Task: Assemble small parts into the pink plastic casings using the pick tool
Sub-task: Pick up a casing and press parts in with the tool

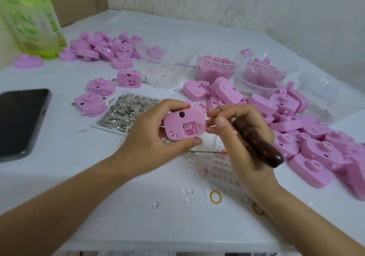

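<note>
A: Forearms lie low at the near edge, wrists apart. L hand [156,135] grips one pink casing [184,126], thumb under its lower edge, fingers over the top. It's raised above the table [79,176], just in front of the tray of metal bits [128,109].

B: And R?

A: R hand [243,137] is wrapped round the pick tool [256,141]. Dark wood handle lies across the palm, and its thin steel tip pokes up past the index finger, pointing away from the casing. Fingertips touch the casing's right edge. Can't tell if they pinch a small part.

B: How to do it well?

A: Prob. hold the square opening toward the eyes + brace both hands together so the tip doesn't skate. Tip must swing round to the opening first. Light push only, since the thin ribs inside look easy to nick.

B: Materials?

A: Casing is matte moulded plastic w/ rounded corners, one dark round hole and whisker slits. Metal bits are flat, shiny, tiny, likely slippery. Clear domes [186,191] between the wrists look glassy and would roll. Yellow ring [215,196] is thin, looks rubbery.
</note>
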